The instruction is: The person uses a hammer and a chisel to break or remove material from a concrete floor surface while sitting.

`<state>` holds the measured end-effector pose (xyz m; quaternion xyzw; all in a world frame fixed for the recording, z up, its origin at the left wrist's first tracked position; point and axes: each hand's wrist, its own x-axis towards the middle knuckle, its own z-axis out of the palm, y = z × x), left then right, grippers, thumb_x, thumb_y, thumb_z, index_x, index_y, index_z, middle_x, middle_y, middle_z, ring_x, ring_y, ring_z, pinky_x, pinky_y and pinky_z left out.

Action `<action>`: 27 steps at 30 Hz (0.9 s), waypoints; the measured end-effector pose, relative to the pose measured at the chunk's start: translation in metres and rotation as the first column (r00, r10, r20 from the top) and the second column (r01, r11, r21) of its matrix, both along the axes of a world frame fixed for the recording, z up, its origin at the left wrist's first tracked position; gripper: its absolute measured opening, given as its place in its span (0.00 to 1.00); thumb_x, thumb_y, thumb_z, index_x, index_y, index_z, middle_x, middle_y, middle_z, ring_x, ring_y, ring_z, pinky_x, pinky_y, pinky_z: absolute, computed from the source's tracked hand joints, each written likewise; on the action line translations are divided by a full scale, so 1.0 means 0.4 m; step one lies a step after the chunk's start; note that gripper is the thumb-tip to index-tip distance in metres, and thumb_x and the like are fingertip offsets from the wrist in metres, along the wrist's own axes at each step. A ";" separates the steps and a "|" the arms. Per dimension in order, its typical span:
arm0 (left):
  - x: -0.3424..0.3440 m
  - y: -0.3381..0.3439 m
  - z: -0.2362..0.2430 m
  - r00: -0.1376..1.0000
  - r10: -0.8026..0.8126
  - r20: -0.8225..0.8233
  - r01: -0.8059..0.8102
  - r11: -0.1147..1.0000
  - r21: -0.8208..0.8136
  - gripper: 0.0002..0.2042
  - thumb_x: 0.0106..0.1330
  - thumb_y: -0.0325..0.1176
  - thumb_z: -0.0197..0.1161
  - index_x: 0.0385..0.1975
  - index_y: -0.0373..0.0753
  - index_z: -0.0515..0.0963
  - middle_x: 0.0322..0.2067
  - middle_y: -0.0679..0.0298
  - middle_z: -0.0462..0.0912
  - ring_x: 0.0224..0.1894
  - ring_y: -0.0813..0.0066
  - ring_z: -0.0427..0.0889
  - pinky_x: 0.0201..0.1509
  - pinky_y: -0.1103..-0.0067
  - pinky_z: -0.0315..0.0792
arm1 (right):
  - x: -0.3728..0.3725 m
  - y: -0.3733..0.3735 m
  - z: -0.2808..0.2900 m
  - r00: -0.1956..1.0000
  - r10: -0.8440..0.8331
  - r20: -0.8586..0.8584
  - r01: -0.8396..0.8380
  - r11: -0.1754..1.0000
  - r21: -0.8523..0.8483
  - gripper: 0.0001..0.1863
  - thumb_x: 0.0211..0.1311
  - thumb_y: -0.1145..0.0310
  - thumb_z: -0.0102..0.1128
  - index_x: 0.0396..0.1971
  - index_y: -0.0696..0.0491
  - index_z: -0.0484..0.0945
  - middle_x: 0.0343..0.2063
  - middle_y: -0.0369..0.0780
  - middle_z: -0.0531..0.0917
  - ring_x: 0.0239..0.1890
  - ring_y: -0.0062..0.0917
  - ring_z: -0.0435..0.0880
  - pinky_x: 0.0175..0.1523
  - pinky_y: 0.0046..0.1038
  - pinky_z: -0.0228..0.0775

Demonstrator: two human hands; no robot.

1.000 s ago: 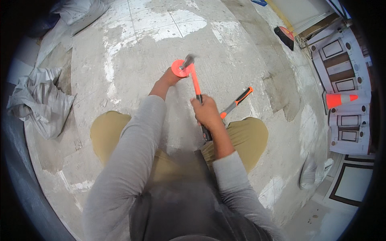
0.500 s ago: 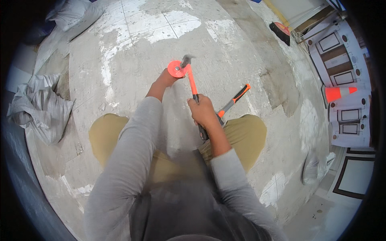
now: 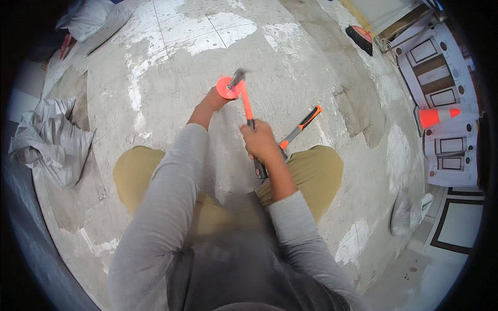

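My left hand is closed round a chisel beneath its round orange hand guard; the metal striking end shows in the middle of the disc. The chisel's blade is hidden under guard and hand. In my right hand is a hammer with an orange shaft and a black grip. Its blurred metal head is right over the guard, at or just above the chisel's end; contact cannot be made out. Beyond my right wrist lies a tool with a grey, black and orange handle, its lower end partly hidden.
Rough grey floor with white patches surrounds my bent knees. Crumpled pale sacks lie at the left, and another sack at the far left. Toward the right are a broom head, an orange-and-white cone and a small pale bag.
The hammer head has shifted slightly left over the chisel's guard. Both hands keep their grips almost in place. The whole view has moved a little.
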<state>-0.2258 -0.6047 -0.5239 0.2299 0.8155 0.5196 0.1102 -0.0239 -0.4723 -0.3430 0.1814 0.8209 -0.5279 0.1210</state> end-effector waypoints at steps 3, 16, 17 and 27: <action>0.031 0.027 0.026 0.991 0.019 0.135 -0.011 0.998 -0.058 0.24 0.56 0.37 0.70 0.53 0.41 0.72 0.47 0.63 0.78 0.51 0.74 0.75 0.51 0.73 0.71 | -0.003 0.010 0.109 0.962 -0.198 -0.187 0.161 0.967 -0.198 0.13 0.62 0.64 0.55 0.26 0.58 0.70 0.13 0.36 0.71 0.09 0.18 0.68 0.13 0.25 0.61; 0.037 0.049 0.034 0.995 -0.003 0.099 0.024 0.977 -0.213 0.23 0.57 0.41 0.68 0.51 0.41 0.74 0.47 0.62 0.80 0.49 0.73 0.78 0.50 0.74 0.71 | 0.016 0.008 0.030 0.985 -0.154 0.073 0.168 0.940 -0.298 0.11 0.61 0.65 0.56 0.28 0.59 0.70 0.14 0.33 0.70 0.10 0.17 0.68 0.12 0.23 0.59; 0.040 0.052 0.050 0.993 -0.014 0.118 0.040 0.974 -0.223 0.23 0.57 0.41 0.68 0.51 0.41 0.75 0.47 0.63 0.80 0.48 0.73 0.78 0.50 0.74 0.71 | 0.016 0.013 0.067 0.982 -0.186 -0.021 0.171 0.940 -0.294 0.11 0.61 0.65 0.56 0.28 0.58 0.70 0.14 0.34 0.70 0.09 0.17 0.67 0.11 0.23 0.59; 0.025 -0.039 0.073 0.964 0.263 0.037 -0.260 0.963 -0.063 0.21 0.54 0.41 0.71 0.45 0.40 0.76 0.41 0.62 0.82 0.43 0.68 0.80 0.45 0.73 0.73 | 0.045 0.095 0.163 0.869 -0.391 -0.302 0.235 0.865 -0.444 0.12 0.62 0.65 0.57 0.29 0.58 0.69 0.13 0.34 0.69 0.09 0.15 0.66 0.12 0.22 0.58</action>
